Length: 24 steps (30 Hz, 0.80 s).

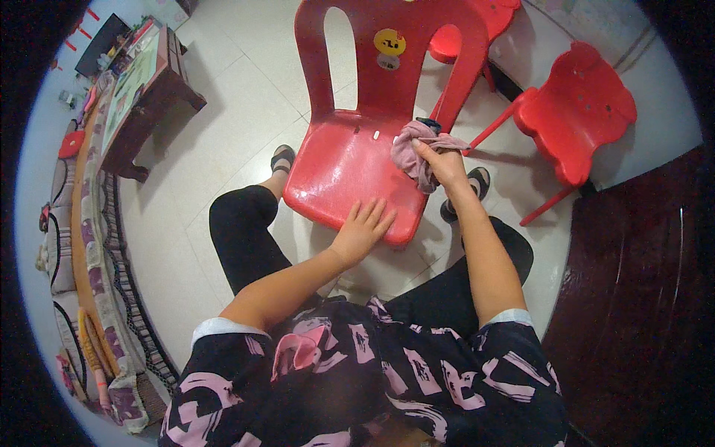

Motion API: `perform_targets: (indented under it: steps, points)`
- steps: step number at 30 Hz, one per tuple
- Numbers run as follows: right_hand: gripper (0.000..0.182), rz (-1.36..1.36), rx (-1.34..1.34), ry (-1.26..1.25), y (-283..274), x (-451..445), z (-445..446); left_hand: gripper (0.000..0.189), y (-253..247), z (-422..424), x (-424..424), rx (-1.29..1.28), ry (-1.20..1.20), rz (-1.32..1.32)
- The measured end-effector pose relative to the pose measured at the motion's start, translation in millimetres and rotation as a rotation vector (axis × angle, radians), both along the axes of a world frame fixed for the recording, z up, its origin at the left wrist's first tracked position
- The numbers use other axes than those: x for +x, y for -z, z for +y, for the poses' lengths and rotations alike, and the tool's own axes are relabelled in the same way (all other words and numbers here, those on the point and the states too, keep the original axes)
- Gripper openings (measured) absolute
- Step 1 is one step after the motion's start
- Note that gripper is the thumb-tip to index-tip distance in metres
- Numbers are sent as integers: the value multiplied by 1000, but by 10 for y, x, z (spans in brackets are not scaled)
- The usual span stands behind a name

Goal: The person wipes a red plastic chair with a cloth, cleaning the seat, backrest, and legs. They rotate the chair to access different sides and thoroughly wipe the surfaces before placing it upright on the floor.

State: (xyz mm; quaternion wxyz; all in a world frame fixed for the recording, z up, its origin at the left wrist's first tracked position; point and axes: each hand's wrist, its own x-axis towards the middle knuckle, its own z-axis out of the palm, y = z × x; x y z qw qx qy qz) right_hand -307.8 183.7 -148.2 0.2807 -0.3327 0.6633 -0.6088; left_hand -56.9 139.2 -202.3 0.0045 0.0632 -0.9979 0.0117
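A red plastic chair point(341, 162) stands between my knees, its seat facing up and its slotted backrest point(385, 84) on the far side. My left hand point(362, 232) rests with fingers spread on the seat's near edge and holds nothing. In my right hand point(444, 162) is a crumpled pink cloth point(413, 148), gripped at the right side of the seat. A small dark patch shows at the bundle's far end; what it is I cannot tell. A yellow round sticker point(389, 42) with dark marks sits on the backrest, above a greyish one.
To the right stands a small red plastic chair point(581, 112), with another red seat point(447, 42) behind the large chair. A dark wooden surface point(625, 290) lies at lower right. At left are a wooden coffee table point(151, 95) and a long sofa point(95, 251). Pale tiles point(184, 179) cover the floor.
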Motion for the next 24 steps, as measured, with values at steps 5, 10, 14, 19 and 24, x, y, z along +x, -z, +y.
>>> perform_targets:
  steps: [5,10,14,19,24]
  points:
    - [33,59,115,-236,-228,-78,-75,70,-439,-102,166,111,89,-48]
    - [52,604,394,-283,-271,-9,-23,63,-725,-476,141,607,-55,-190]
    - [52,776,585,-232,-344,5,-56,53,-399,-962,214,409,-323,218]
    - [56,824,401,-123,-315,93,-176,66,-57,-1435,238,71,-602,379]
    - [73,919,159,-174,161,195,-330,70,208,-1326,80,-5,-767,317]
